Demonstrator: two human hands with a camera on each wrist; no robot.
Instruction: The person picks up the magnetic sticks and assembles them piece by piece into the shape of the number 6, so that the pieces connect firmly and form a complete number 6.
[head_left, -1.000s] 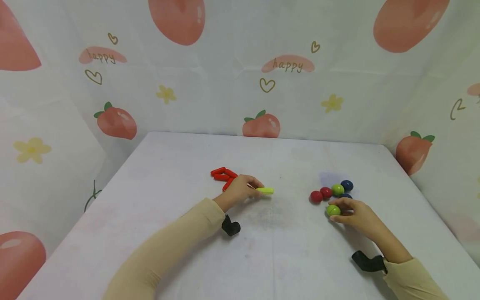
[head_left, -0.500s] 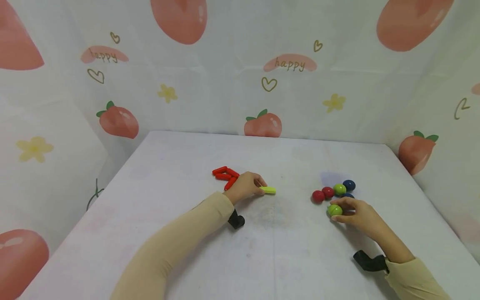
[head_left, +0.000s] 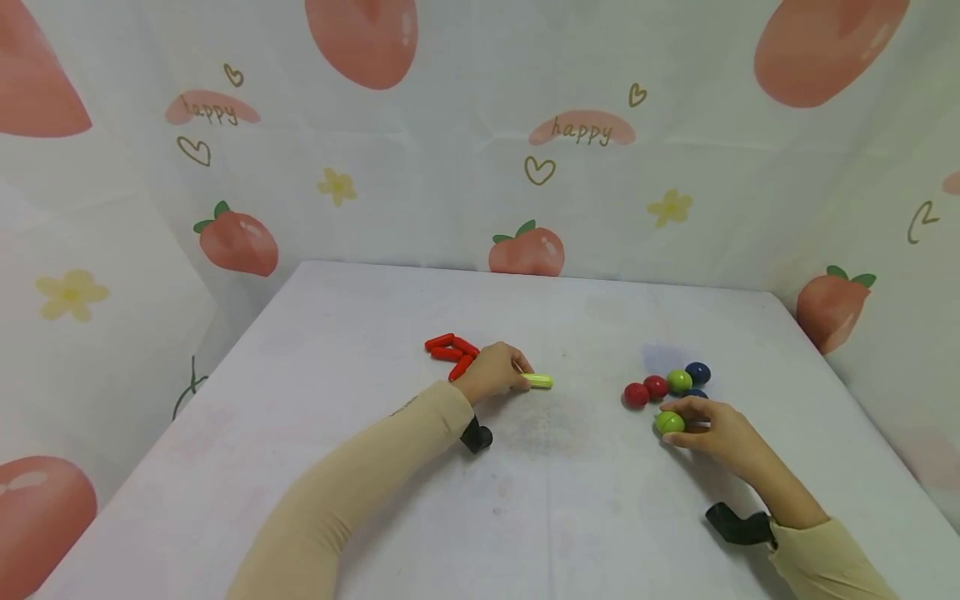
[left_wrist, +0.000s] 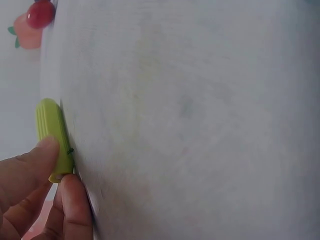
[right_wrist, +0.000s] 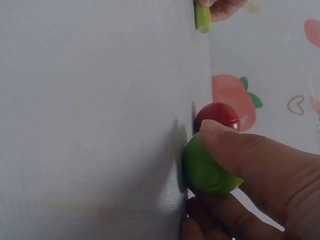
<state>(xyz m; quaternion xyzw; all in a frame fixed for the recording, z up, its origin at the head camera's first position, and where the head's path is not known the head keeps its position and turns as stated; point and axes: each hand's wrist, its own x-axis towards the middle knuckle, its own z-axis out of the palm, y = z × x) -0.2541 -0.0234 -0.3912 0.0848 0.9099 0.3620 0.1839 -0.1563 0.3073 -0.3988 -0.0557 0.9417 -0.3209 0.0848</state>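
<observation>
Near the middle of the table in the head view, my left hand (head_left: pixel 491 372) pinches a short yellow-green ribbed stick (head_left: pixel 538 381) between thumb and fingers. In the left wrist view this ribbed stick (left_wrist: pixel 52 125) touches or nearly touches the tabletop. Several red sticks (head_left: pixel 446 353) lie just left of that hand. At the right, my right hand (head_left: pixel 716 429) holds a shiny green ball (head_left: pixel 668 422) with a seam, thumb on one side. Close behind it sit two red balls (head_left: pixel 636 395), another green ball (head_left: pixel 679 382) and two blue balls (head_left: pixel 697 372), one partly hidden.
A white cloth covers the table (head_left: pixel 600 517), and a peach-printed curtain (head_left: pixel 420 167) hangs behind it. Each wrist carries a black mount (head_left: pixel 738 525). A dark cord (head_left: pixel 189 390) hangs beyond the left table edge.
The left hand and forearm have shifted slightly right, and the ribbed stick shows its grooves more plainly now. The right hand stays in place with the green ball.
</observation>
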